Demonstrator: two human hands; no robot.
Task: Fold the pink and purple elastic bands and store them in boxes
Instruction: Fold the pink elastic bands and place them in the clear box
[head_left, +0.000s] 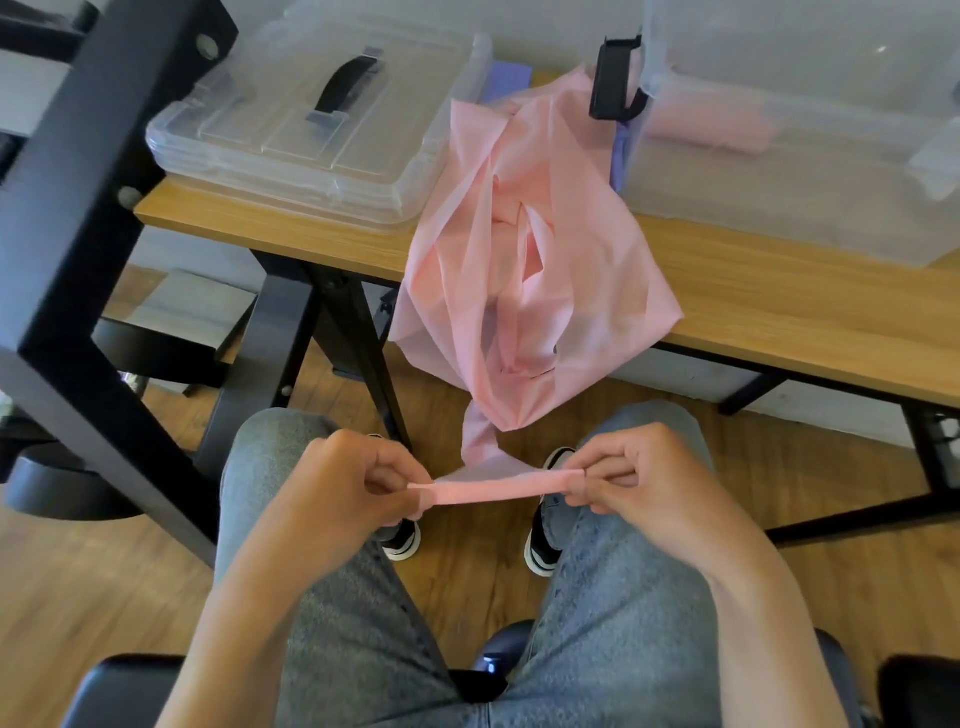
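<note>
A long pink elastic band lies bunched on the wooden table and hangs over its front edge down to my lap. My left hand and my right hand each pinch one end of a flat stretch of that band's end, held taut and level between them above my knees. A purple band peeks out behind the pink heap. An open clear box stands on the table at the right, with folded pink bands inside.
A clear lid with a black handle lies on the table's left part. A black metal frame slants across the left. I sit on a black chair, with my legs in jeans and my shoes on the wood floor.
</note>
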